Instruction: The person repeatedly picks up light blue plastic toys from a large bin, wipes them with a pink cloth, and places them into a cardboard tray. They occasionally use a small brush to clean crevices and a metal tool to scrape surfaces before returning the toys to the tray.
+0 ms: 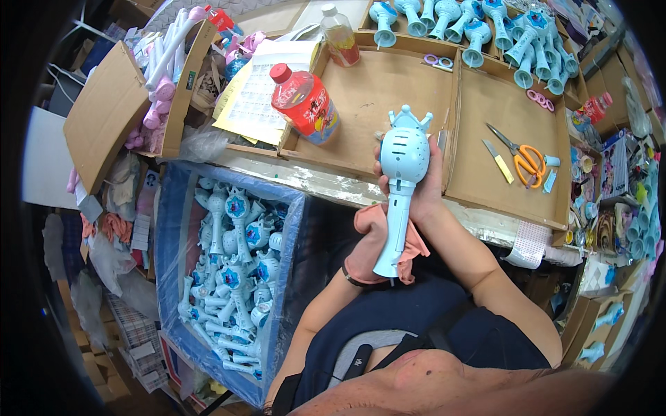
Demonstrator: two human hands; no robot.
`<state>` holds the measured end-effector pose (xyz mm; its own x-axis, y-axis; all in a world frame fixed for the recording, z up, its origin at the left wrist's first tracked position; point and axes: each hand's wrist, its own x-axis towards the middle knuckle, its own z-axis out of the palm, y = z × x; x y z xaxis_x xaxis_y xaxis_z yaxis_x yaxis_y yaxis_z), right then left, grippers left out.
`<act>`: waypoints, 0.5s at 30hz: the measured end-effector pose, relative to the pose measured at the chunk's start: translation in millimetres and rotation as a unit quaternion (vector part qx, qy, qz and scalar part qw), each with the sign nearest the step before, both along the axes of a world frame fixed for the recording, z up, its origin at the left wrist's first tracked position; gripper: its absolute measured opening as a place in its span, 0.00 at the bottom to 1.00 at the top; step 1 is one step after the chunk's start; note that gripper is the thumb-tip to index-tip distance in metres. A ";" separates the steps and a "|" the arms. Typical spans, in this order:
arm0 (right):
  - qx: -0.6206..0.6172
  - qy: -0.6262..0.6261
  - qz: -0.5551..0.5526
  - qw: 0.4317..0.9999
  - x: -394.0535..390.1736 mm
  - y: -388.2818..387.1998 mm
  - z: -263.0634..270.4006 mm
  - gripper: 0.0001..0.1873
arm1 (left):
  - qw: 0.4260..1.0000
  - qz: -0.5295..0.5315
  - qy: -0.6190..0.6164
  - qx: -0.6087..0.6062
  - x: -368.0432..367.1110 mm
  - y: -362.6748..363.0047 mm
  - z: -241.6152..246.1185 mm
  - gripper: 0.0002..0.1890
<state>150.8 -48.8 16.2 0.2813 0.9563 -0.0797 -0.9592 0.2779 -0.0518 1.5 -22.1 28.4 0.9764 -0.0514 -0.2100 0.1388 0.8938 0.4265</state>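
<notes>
A light-blue plastic toy wand [406, 156] with a crown top and a slotted round head is held upright before my chest. My right hand [429, 184] grips it around the neck below the head, with fingers behind it. My left hand [368, 249], in a salmon-pink fabric glove, is at the handle and also holds or wears loose pink cloth [412, 252]; the wand hides part of its fingers. To the left, a blue plastic-lined bin [296, 249] holds many similar wands [237, 208]. Orange-handled scissors [528, 164] and a yellow-handled knife [502, 166] lie in the right cardboard tray [478, 177].
A red-labelled bottle [312, 106] and a clear bottle [341, 41] stand at the left cardboard tray [359, 166]. More blue wands [476, 39] fill the back right. Printed sheets [270, 83] and a carton of pink-and-white wands [174, 99] are at the back left.
</notes>
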 end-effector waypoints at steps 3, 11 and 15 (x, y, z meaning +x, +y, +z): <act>-0.056 -0.100 0.004 0.993 -6.3 -7.7 3.8 0.39 | 0.998 0.032 0.027 0.050 -2.6 6.3 -17.7 0.18; -0.071 -0.281 0.090 0.953 -23.0 -33.4 4.3 0.33 | 0.954 0.109 0.132 0.247 8.7 13.4 -28.9 0.16; -0.075 -0.270 0.070 0.957 -24.1 -30.3 3.6 0.28 | 0.974 0.106 0.076 0.184 8.0 11.2 -24.1 0.16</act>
<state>126.7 -79.1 19.8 0.1894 0.9770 -0.0983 -0.8082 0.0982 -0.5807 9.4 -10.9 4.3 0.9127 0.2544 -0.3198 0.0547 0.6993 0.7127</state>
